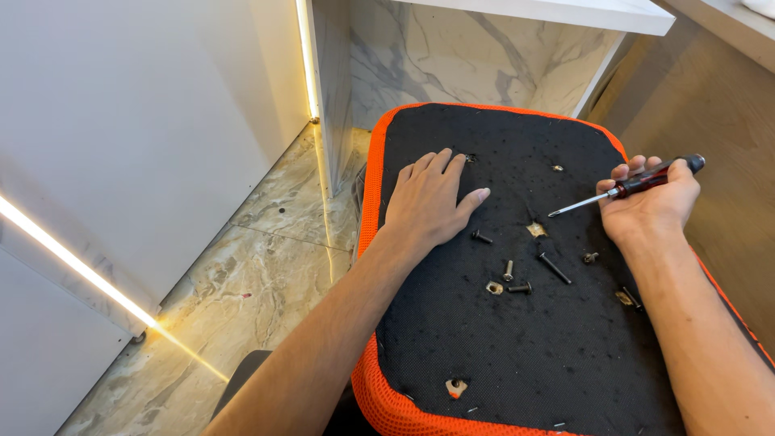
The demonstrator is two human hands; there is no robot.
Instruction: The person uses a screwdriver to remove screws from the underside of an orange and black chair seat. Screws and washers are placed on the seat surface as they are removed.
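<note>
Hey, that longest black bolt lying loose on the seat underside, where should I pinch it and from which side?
Pinch the long bolt at mid-shank, fingers coming straight down from above. It lies flat and slanted on the black seat panel, so only its top and sides are free. The left hand rests flat and empty; the right hand holds the screwdriver.

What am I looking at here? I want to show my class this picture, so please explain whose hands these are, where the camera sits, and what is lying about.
There is one picture, taken by a camera worn on a person's head, looking down at their own bare hands. The left hand lies flat on an upturned seat cushion, black underneath with an orange mesh edge. The right hand grips a screwdriver with a red and black handle. Loose bolts lie scattered on the black surface. Around it are a marble floor and white cabinets.
</note>
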